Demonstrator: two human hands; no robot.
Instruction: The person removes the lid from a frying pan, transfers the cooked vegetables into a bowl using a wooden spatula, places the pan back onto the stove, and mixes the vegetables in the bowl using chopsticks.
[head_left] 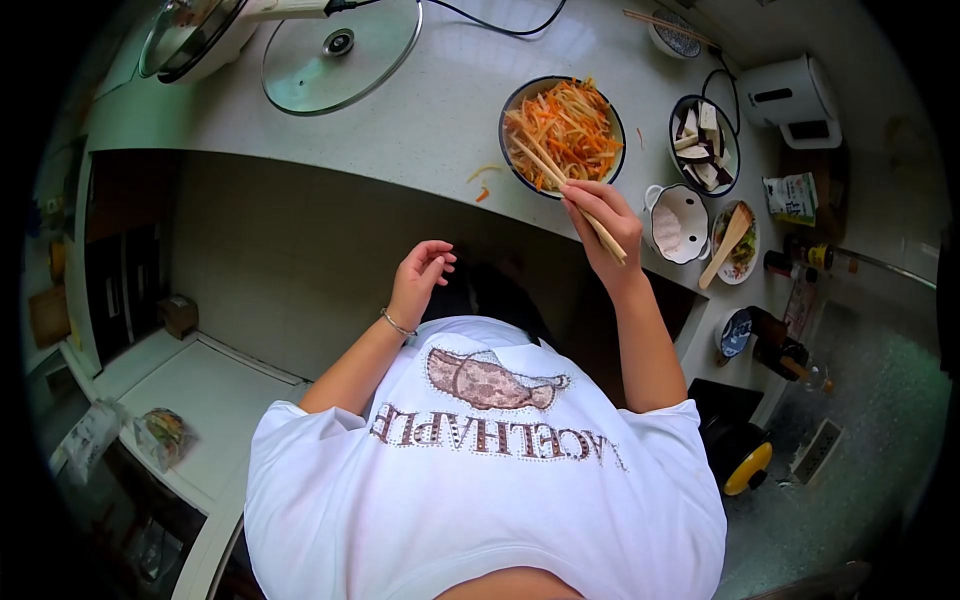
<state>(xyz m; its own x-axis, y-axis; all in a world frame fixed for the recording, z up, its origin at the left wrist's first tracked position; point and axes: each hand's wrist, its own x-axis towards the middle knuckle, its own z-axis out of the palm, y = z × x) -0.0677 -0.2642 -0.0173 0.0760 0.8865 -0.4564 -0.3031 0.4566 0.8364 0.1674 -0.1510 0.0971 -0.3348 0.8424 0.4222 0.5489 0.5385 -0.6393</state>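
Observation:
My right hand (607, 228) grips a pair of wooden chopsticks (540, 163), whose tips reach into the shredded vegetables. Orange and pale yellow shreds (572, 125) fill a dark-rimmed bowl (504, 146) near the counter's front edge. A few loose shreds (483, 192) lie on the counter left of that bowl. My left hand (420, 282) hovers in front of the counter, holding nothing, with its fingers loosely curled and slightly apart. A bracelet circles the left wrist.
Right of the bowl stand a dish of eggplant pieces (704, 148), a white bowl with pale powder (668, 232) and a plate with a wooden spatula (728, 243). A glass lid (310, 65) lies at left near a pan (190, 40). Bottles (778, 345) line the right side.

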